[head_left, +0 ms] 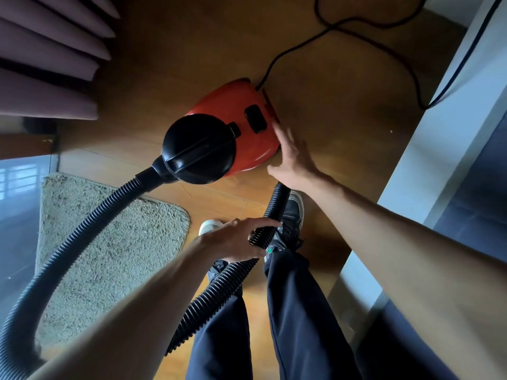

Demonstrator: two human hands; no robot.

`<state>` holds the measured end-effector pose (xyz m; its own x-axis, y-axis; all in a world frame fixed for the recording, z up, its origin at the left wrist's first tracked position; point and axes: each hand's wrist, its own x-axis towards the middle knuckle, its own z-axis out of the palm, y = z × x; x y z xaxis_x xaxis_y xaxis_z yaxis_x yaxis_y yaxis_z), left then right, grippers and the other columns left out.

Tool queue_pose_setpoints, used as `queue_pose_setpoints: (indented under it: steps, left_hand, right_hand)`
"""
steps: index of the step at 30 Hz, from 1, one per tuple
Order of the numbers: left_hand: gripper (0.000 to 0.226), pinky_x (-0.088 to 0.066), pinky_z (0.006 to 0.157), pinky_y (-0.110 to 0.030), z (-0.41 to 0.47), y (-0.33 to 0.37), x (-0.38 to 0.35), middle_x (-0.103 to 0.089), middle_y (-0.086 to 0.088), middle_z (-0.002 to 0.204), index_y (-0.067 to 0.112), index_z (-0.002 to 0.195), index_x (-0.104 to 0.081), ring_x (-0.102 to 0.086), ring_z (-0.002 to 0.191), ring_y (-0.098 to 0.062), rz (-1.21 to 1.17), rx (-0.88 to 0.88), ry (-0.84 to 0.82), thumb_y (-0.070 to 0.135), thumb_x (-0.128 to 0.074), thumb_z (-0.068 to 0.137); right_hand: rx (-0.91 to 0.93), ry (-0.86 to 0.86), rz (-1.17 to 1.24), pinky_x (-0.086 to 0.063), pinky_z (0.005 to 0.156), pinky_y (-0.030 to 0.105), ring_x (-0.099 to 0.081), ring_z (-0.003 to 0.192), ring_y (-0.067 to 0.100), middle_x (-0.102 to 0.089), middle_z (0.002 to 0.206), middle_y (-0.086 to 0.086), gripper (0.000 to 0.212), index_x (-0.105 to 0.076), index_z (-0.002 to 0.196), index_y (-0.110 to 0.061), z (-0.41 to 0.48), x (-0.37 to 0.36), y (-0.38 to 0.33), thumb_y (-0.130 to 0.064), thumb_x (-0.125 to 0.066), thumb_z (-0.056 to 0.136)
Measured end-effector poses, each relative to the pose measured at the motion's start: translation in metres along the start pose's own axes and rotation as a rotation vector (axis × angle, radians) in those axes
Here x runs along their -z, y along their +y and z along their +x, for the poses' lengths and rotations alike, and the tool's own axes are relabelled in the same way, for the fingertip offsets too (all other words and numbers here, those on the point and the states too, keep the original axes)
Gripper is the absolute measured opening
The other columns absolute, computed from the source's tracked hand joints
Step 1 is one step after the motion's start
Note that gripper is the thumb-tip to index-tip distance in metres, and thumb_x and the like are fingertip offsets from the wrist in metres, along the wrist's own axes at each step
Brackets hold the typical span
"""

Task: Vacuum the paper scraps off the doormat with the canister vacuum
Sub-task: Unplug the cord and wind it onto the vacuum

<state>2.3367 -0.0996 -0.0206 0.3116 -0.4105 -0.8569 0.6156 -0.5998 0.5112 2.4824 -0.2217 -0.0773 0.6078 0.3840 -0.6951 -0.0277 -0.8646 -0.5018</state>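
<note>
My left hand (238, 239) grips the black hose (90, 220) around 6 o'clock. My right hand (290, 160) is spread wide with straight fingers at the red canister vacuum's (233, 133) 4 o'clock side, contact too blurred to call. The vacuum is on the wood floor (343, 160), cord (329, 28) trailing toward 1 o'clock, and the doormat (109, 256) is at its 7 o'clock under the hose.

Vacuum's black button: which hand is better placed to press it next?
Right. The right hand is open and beside the vacuum, close to the button. The left hand is busy gripping the hose.
</note>
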Motion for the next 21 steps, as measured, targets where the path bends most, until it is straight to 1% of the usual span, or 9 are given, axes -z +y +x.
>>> queue_pose_setpoints:
  steps: [2, 4, 6, 8, 12, 14, 16, 19, 21]
  left_hand:
    - [0.066, -0.052, 0.075, -0.028, -0.001, -0.001, -0.005, -0.064, -0.003, 0.119, 0.056, 0.142, -0.034, -0.065, 0.090, -0.017, 0.073, -0.020, 0.057, 0.031, -0.067, 0.090]
    - [0.067, -0.052, 0.072, -0.026, -0.003, -0.003, -0.011, -0.068, -0.002, 0.112, 0.051, 0.143, -0.034, -0.066, 0.084, -0.017, 0.085, -0.041, 0.103, 0.027, -0.067, 0.090]
    - [0.069, -0.052, 0.079, -0.025, -0.006, -0.006, -0.018, -0.067, -0.002, 0.122, 0.048, 0.145, -0.034, -0.068, 0.088, -0.018, 0.097, -0.074, 0.133, 0.025, -0.068, 0.089]
    - [0.070, -0.044, 0.086, -0.019, -0.010, -0.009, -0.024, -0.059, 0.002, 0.137, 0.044, 0.147, -0.033, -0.067, 0.099, -0.016, 0.149, -0.099, 0.154, 0.026, -0.068, 0.090]
    - [0.072, -0.044, 0.095, -0.023, -0.013, -0.015, -0.036, -0.054, 0.004, 0.143, 0.045, 0.147, -0.033, -0.063, 0.110, -0.014, 0.162, -0.131, 0.160, 0.027, -0.070, 0.088]
    - [0.072, -0.047, 0.091, -0.025, -0.012, -0.018, -0.042, -0.056, 0.004, 0.141, 0.046, 0.146, -0.034, -0.063, 0.109, -0.017, 0.170, -0.131, 0.164, 0.028, -0.071, 0.088]
    - [0.072, -0.049, 0.086, -0.025, -0.012, -0.023, -0.049, -0.061, 0.002, 0.135, 0.047, 0.146, -0.034, -0.064, 0.105, -0.018, 0.181, -0.121, 0.168, 0.028, -0.071, 0.087]
    - [0.072, -0.054, 0.085, -0.035, -0.015, -0.029, -0.058, -0.062, 0.000, 0.131, 0.047, 0.145, -0.035, -0.062, 0.100, -0.014, 0.200, -0.130, 0.201, 0.030, -0.072, 0.086]
    - [0.072, -0.052, 0.082, -0.034, -0.017, -0.034, -0.063, -0.062, 0.001, 0.122, 0.044, 0.146, -0.034, -0.059, 0.096, -0.014, 0.227, -0.133, 0.223, 0.029, -0.071, 0.086]
  right_hand:
    - [-0.174, -0.017, 0.040, -0.031, 0.111, 0.049, -0.017, 0.142, 0.039, -0.011, 0.159, 0.014, 0.084, -0.017, 0.154, -0.036, -0.018, 0.000, 0.019, -0.020, -0.065, 0.087]
    - [-0.274, -0.052, 0.014, -0.036, 0.105, 0.045, -0.024, 0.136, 0.037, -0.020, 0.150, 0.014, 0.074, -0.025, 0.150, -0.039, -0.037, -0.007, 0.038, -0.031, -0.064, 0.088]
    - [-0.342, -0.090, 0.050, -0.040, 0.102, 0.044, -0.029, 0.130, 0.034, -0.026, 0.141, 0.013, 0.069, -0.028, 0.148, -0.042, -0.051, -0.017, 0.050, -0.038, -0.063, 0.088]
    - [-0.408, -0.118, 0.181, -0.044, 0.101, 0.046, -0.038, 0.125, 0.032, -0.030, 0.136, 0.011, 0.068, -0.030, 0.146, -0.044, -0.060, -0.025, 0.055, -0.044, -0.064, 0.087]
    - [-0.398, -0.139, 0.502, -0.051, 0.097, 0.043, -0.054, 0.115, 0.027, -0.044, 0.135, 0.009, 0.068, -0.034, 0.143, -0.047, -0.075, -0.038, 0.048, -0.036, -0.070, 0.086]
    - [-0.379, -0.130, 0.515, -0.053, 0.096, 0.047, -0.056, 0.115, 0.025, -0.044, 0.134, 0.005, 0.066, -0.039, 0.135, -0.053, -0.081, -0.046, 0.045, -0.033, -0.074, 0.081]
    - [-0.391, -0.090, 0.527, -0.053, 0.095, 0.047, -0.056, 0.112, 0.023, -0.044, 0.130, 0.003, 0.063, -0.045, 0.128, -0.050, -0.084, -0.055, 0.044, -0.027, -0.075, 0.078]
    - [-0.403, -0.047, 0.520, -0.052, 0.095, 0.046, -0.055, 0.110, 0.022, -0.048, 0.124, 0.003, 0.061, -0.048, 0.122, -0.047, -0.087, -0.064, 0.043, -0.023, -0.077, 0.075]
    - [-0.374, -0.011, 0.503, -0.052, 0.094, 0.042, -0.056, 0.107, 0.021, -0.052, 0.118, 0.004, 0.055, -0.052, 0.117, -0.045, -0.091, -0.067, 0.040, -0.022, -0.078, 0.074]
